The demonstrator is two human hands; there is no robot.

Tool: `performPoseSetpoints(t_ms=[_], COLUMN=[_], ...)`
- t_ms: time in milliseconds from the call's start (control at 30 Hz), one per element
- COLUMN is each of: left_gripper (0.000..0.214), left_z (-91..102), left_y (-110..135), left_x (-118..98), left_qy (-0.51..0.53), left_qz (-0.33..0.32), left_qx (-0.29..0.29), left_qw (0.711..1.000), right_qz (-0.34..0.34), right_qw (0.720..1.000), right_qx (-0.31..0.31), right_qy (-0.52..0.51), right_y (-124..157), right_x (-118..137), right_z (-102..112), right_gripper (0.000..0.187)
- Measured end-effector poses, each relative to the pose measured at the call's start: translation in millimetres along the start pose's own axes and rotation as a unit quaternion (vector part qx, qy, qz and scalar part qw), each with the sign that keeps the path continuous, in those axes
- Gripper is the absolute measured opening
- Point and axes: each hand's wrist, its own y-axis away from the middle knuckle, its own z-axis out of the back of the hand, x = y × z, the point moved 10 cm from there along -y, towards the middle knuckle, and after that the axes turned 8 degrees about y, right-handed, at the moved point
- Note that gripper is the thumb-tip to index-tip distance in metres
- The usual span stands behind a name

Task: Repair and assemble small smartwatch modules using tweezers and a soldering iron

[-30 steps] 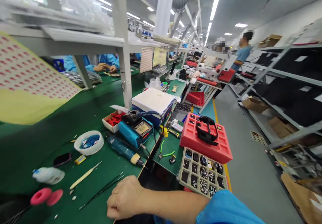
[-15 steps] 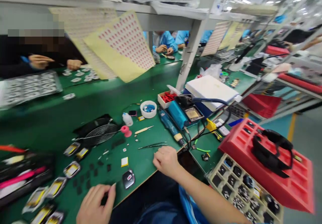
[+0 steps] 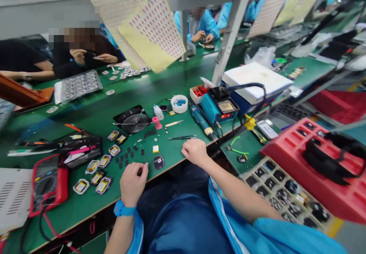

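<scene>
My left hand [image 3: 134,181] rests at the table's front edge, thumb apart from its bent fingers, with nothing seen in it. Just right of it lies a dark, rounded device casing [image 3: 158,162], and a small white-and-yellow battery [image 3: 155,149] is behind that. Several small black pads [image 3: 126,156] are spread beyond the left hand. My right hand [image 3: 196,151] is closed in a loose fist on the table edge, nothing visible inside. Black tweezers [image 3: 182,137] lie right behind it. An electric screwdriver [image 3: 201,122] lies further back on the right.
Left stand a red multimeter [image 3: 48,183] and several open device casings [image 3: 103,184]. A fan with a wire guard [image 3: 135,122], a soldering station [image 3: 220,107] and a red foam block [image 3: 288,147] are around. Co-workers' hands [image 3: 204,37] are across the bench.
The view has shifted left and back, bringing the multimeter and my left wrist's blue band into sight. Both hands stay at the table edge, in about the same poses.
</scene>
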Motion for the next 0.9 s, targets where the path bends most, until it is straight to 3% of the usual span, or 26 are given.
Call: performPoseSetpoints(t_ms=[100, 200, 400, 500, 600, 900], left_gripper=[0.035, 0.031, 0.023, 0.023, 0.023, 0.028], left_z=[0.0, -0.9, -11.0, -18.5, -20.9, -15.6], left_y=[0, 0, -9, -11, -10, -2], left_x=[-1, -3, -18, -28, -34, -29], left_qy=[-0.012, -0.030, -0.092, -0.116, -0.128, -0.116], left_qz=[0.014, 0.033, 0.063, 0.071, 0.078, 0.060], left_qx=[-0.004, 0.001, 0.015, 0.026, 0.034, 0.015], left_qw=[1.000, 0.999, 0.994, 0.990, 0.988, 0.991], right_qz=[-0.011, -0.037, -0.117, -0.156, -0.170, -0.164], right_qw=[0.999, 0.994, 0.967, 0.952, 0.946, 0.945], right_qx=[0.050, 0.099, 0.213, 0.244, 0.250, 0.255], right_qy=[-0.009, -0.026, -0.080, -0.098, -0.113, -0.123], right_y=[8, 37, 151, 191, 202, 194], right_x=[-4, -10, -28, -34, -37, -28], right_z=[-4, -14, -60, -77, -83, -90], right_gripper=[0.027, 0.031, 0.023, 0.021, 0.024, 0.027])
